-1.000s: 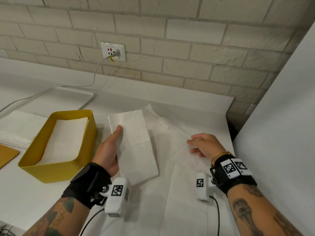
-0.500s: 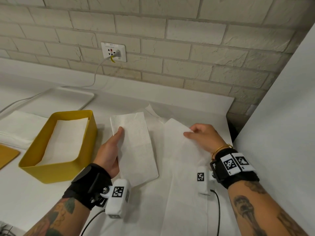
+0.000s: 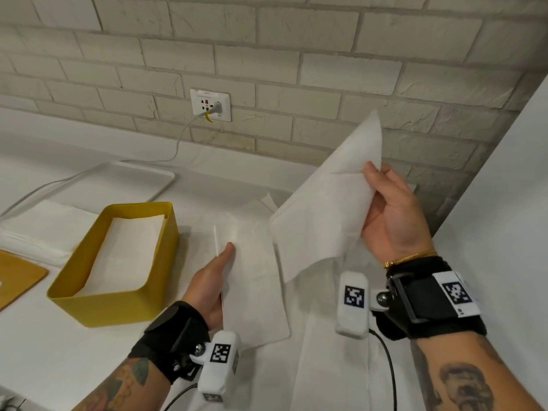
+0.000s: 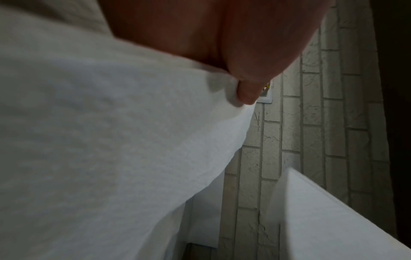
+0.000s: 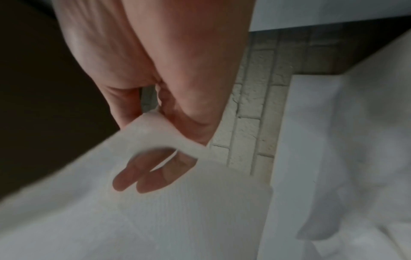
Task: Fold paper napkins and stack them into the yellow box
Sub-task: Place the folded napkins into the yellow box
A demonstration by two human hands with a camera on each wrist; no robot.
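The yellow box [image 3: 98, 304] stands at the left of the white table with folded white napkins [image 3: 127, 250] lying flat inside. To its right my left hand [image 3: 219, 268] pinches a folded napkin [image 3: 255, 280] by its left edge, thumb on top [image 4: 246, 93], the sheet [image 4: 111, 140] slightly raised. My right hand [image 3: 382, 203] is lifted above the table's right side and grips an unfolded napkin [image 3: 326, 209] that hangs down to the left. In the right wrist view, fingers [image 5: 144, 176] show through that napkin [image 5: 177, 219].
More unfolded sheets [image 3: 326, 366] are spread on the table under both hands. A stack of napkins [image 3: 44, 226] and a yellow lid [image 3: 17, 277] lie left of the box, a white tray [image 3: 142, 179] behind it. A white panel [image 3: 504, 232] closes the right side.
My right hand has picked a sheet off the table and raised it up and to the right. The left hand kept its hold on the folded napkin and tilted its edge upward.
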